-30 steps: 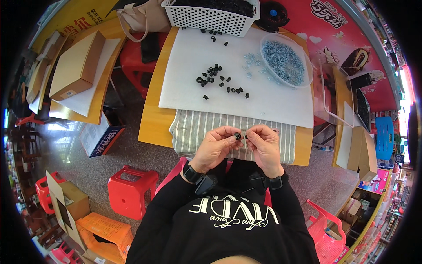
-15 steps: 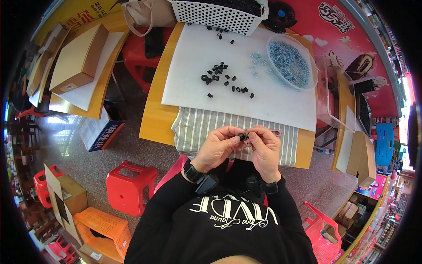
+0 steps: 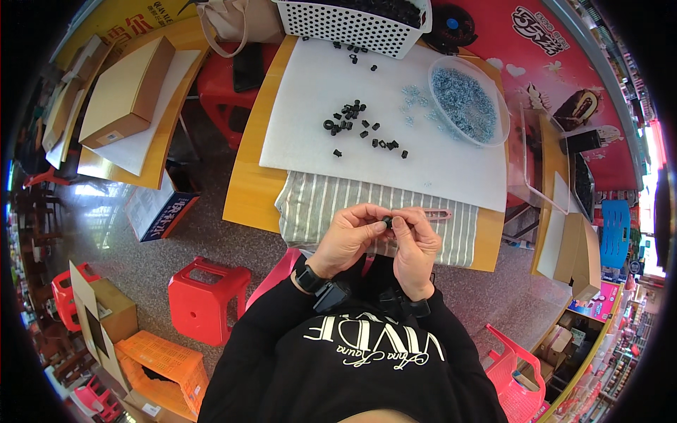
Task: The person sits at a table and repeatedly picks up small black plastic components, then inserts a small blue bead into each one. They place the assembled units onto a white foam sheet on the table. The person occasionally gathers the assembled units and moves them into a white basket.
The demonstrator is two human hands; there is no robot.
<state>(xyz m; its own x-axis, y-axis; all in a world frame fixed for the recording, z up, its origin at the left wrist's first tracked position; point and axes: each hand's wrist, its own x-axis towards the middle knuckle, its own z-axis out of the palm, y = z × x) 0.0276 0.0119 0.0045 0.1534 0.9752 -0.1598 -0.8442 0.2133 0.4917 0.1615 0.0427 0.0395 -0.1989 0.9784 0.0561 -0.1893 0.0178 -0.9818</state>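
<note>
Over the near edge of the table my two hands meet at the fingertips. A small black plastic part point(image 3: 387, 221) is pinched between the thumb and forefinger of my left hand point(image 3: 347, 238). My right hand point(image 3: 416, 248) is closed against the same part, its thumb and forefinger pressed together; whether it grips a second piece is hidden. Beneath both hands lies a grey-and-white striped cloth point(image 3: 317, 201). A slim pink tool point(image 3: 438, 214) rests on it just beyond my right fingers. Farther off, several loose black parts point(image 3: 347, 116) are scattered on a white foam sheet point(image 3: 296, 134).
A clear round tub point(image 3: 506, 130) of small bluish transparent pieces stands at the right, some spilled beside it. At the back is a white perforated basket point(image 3: 352, 32) filled with black parts. Red stools point(image 3: 201, 303) and an orange crate point(image 3: 159, 359) sit on the floor at left.
My right hand has shifted left and tightened in against my left fingertips, uncovering more of the pink tool. The left hand stays nearly in place.
</note>
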